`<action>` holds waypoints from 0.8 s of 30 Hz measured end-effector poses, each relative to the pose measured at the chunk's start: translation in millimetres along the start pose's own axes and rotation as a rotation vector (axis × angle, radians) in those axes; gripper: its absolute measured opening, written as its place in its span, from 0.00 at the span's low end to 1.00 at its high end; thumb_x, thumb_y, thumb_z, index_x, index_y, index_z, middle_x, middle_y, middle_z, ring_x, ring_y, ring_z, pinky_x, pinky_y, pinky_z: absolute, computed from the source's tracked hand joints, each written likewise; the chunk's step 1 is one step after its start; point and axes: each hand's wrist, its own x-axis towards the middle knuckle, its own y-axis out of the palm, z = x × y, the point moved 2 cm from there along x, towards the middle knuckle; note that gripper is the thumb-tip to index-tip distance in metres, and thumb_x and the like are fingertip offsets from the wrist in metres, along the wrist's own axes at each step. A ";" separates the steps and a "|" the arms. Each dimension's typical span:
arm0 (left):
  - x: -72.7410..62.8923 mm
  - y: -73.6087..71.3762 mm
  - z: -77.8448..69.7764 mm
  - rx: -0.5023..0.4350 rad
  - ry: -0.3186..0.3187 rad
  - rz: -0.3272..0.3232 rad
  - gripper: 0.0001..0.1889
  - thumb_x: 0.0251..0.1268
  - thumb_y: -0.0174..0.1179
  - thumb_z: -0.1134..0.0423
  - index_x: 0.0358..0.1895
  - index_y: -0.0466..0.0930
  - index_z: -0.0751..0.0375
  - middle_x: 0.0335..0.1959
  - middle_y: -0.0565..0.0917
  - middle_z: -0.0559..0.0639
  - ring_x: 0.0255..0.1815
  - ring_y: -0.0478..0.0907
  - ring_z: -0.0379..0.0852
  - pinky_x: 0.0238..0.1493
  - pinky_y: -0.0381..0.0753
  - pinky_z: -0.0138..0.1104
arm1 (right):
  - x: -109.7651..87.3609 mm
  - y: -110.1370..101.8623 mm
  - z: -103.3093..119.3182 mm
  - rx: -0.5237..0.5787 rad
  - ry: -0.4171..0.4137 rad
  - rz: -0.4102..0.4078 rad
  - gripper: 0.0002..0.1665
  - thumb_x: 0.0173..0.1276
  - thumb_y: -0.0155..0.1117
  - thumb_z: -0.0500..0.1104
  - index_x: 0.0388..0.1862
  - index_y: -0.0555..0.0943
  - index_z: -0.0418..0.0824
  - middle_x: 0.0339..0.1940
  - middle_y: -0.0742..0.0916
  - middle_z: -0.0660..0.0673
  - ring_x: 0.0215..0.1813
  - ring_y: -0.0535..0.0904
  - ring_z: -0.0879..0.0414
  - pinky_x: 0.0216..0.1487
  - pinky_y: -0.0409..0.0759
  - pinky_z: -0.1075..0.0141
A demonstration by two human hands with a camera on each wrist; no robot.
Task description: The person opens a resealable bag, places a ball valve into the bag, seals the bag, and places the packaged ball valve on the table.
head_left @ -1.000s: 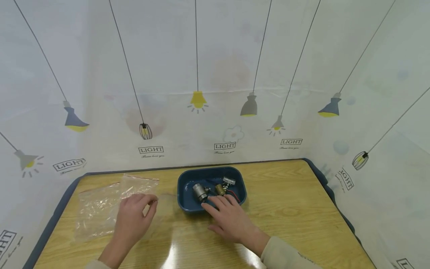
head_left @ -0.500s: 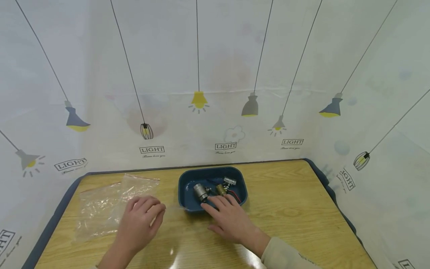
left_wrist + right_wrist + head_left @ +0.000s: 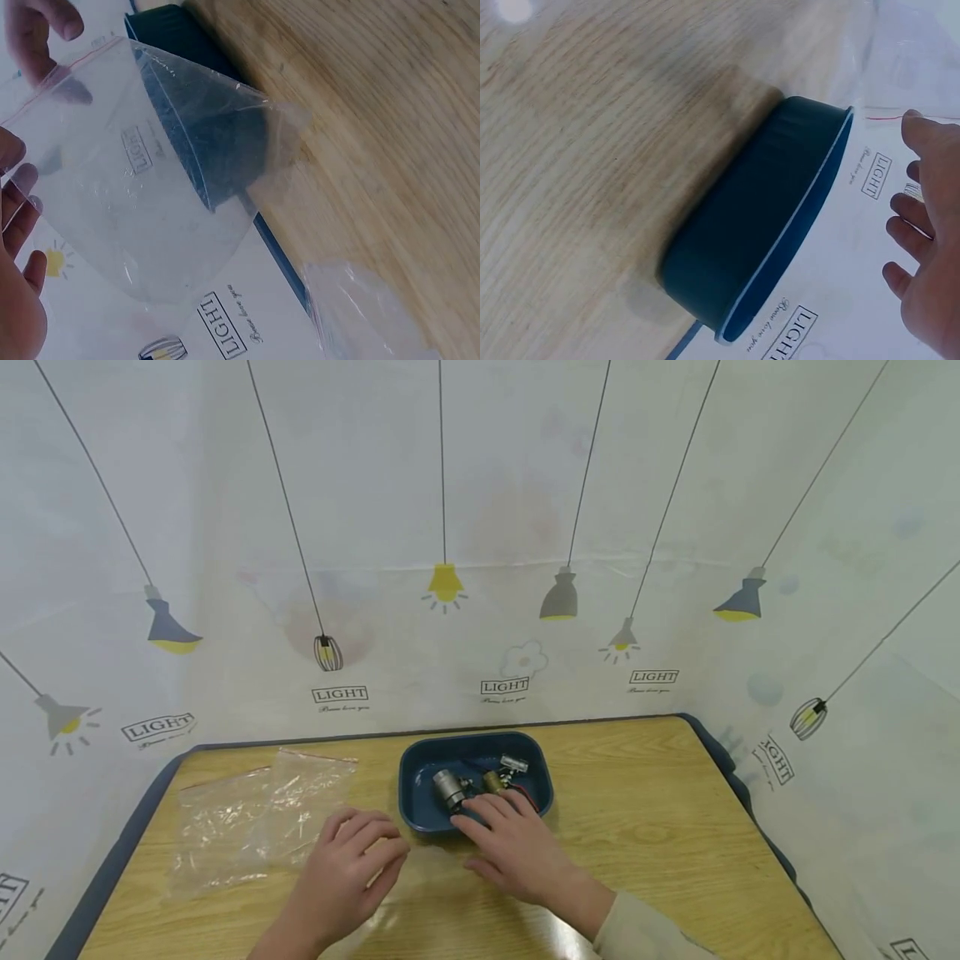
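My left hand [image 3: 352,872] pinches a clear plastic zip bag near its red-striped mouth. The bag [image 3: 127,225] hangs nearly flat and see-through in the left wrist view, with the dark blue tray visible behind it. My right hand [image 3: 517,852] lies over the tray's near rim, fingers loosely bent and spread. In the right wrist view its thumb [image 3: 922,135] is close to the bag's red stripe. Inside the tray [image 3: 411,764] are a silver metal cylinder-shaped fitting [image 3: 448,787], a brass fitting [image 3: 492,782] and a small chrome fitting [image 3: 513,764]; a red handle is partly hidden by my right fingers.
Two more clear zip bags, a left one [image 3: 217,835] and a right one [image 3: 307,785], lie overlapping on the left of the wooden table [image 3: 660,827]. A white sheet with printed lamps [image 3: 480,485] stands behind and on both sides of the table.
My left hand has moved right and toward me with the zip bag, bringing it in front of the tray near the right hand. The right hand has hardly moved.
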 end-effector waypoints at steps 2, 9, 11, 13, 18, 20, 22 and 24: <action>1.2 4.5 -3.5 -0.013 0.007 0.017 0.13 0.73 0.51 0.54 0.34 0.85 0.50 0.36 0.84 0.42 0.43 0.80 0.45 0.50 0.71 0.45 | -0.6 -4.9 0.2 0.025 -0.015 -0.035 0.31 0.63 0.65 0.62 0.63 0.74 0.54 0.60 0.80 0.52 0.62 0.74 0.56 0.63 0.72 0.55; 0.8 20.5 -10.8 -0.046 -0.005 0.060 0.13 0.73 0.52 0.53 0.33 0.84 0.48 0.36 0.84 0.41 0.46 0.80 0.44 0.52 0.71 0.43 | -0.5 -20.1 4.0 0.140 -0.052 -0.111 0.18 0.64 0.67 0.54 0.52 0.81 0.54 0.50 0.84 0.56 0.56 0.78 0.59 0.63 0.72 0.59; 0.4 24.8 -12.2 -0.055 -0.009 0.069 0.10 0.71 0.55 0.54 0.33 0.84 0.48 0.37 0.84 0.40 0.46 0.80 0.44 0.53 0.71 0.43 | -0.4 -22.6 5.1 0.153 -0.062 -0.116 0.15 0.65 0.66 0.54 0.50 0.82 0.54 0.47 0.85 0.58 0.55 0.78 0.60 0.62 0.72 0.60; 0.1 29.1 -13.3 -0.060 -0.012 0.080 0.07 0.68 0.58 0.55 0.33 0.84 0.48 0.37 0.84 0.40 0.47 0.80 0.43 0.53 0.71 0.42 | -0.7 -23.7 6.1 0.164 -0.073 -0.120 0.12 0.65 0.66 0.53 0.47 0.83 0.55 0.45 0.86 0.59 0.53 0.79 0.61 0.61 0.72 0.60; 0.2 37.9 -16.3 -0.056 -0.023 0.116 0.03 0.65 0.61 0.57 0.34 0.83 0.46 0.38 0.83 0.39 0.48 0.79 0.43 0.54 0.70 0.41 | -3.0 -22.7 6.9 0.191 -0.090 -0.124 0.08 0.67 0.65 0.51 0.43 0.84 0.55 0.40 0.87 0.61 0.49 0.79 0.62 0.59 0.73 0.61; 0.7 40.2 -17.8 -0.055 -0.029 0.125 0.04 0.66 0.60 0.56 0.35 0.83 0.46 0.38 0.83 0.39 0.49 0.79 0.42 0.54 0.70 0.41 | -4.2 -21.8 6.8 0.181 -0.094 -0.127 0.07 0.67 0.65 0.51 0.42 0.85 0.55 0.38 0.87 0.61 0.48 0.80 0.62 0.58 0.73 0.61; 1.2 42.3 -18.7 -0.054 -0.032 0.130 0.05 0.67 0.59 0.56 0.35 0.83 0.45 0.39 0.83 0.39 0.49 0.79 0.42 0.54 0.70 0.41 | -5.5 -20.8 6.9 0.158 -0.103 -0.133 0.06 0.67 0.65 0.51 0.41 0.85 0.55 0.37 0.87 0.61 0.47 0.80 0.62 0.58 0.73 0.61; 1.6 43.9 -19.5 -0.051 -0.038 0.135 0.06 0.68 0.57 0.55 0.35 0.83 0.45 0.39 0.83 0.38 0.49 0.79 0.42 0.53 0.70 0.40 | -6.6 -20.2 7.0 0.136 -0.110 -0.140 0.05 0.66 0.66 0.51 0.39 0.85 0.55 0.35 0.87 0.61 0.45 0.80 0.62 0.57 0.73 0.61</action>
